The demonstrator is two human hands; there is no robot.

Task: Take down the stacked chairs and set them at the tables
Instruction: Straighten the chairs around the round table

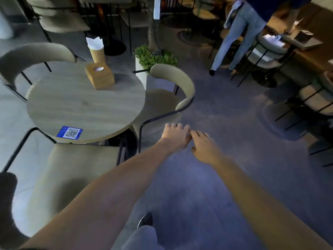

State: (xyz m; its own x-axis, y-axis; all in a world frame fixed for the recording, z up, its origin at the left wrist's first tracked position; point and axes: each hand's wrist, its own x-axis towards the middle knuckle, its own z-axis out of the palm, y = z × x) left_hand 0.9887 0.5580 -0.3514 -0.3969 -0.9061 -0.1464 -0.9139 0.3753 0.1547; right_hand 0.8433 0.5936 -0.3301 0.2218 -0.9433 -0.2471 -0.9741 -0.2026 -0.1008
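A round wooden table [84, 109] stands at the left with three beige padded chairs around it. One chair [173, 91] is at its right side, one chair [72, 170] at the near side, and one chair [30, 56] behind it. My left hand [175, 135] and my right hand [203, 147] hover side by side over the bare floor, just right of the right chair's black frame. Both hands hold nothing, fingers spread, touching no chair.
On the table sit a wooden tissue box [100, 76], a napkin holder [96, 51] and a blue QR sticker [70, 132]. A planter [153, 58] stands behind the right chair. A person in jeans [237, 33] stands at the back right among more chairs and tables.
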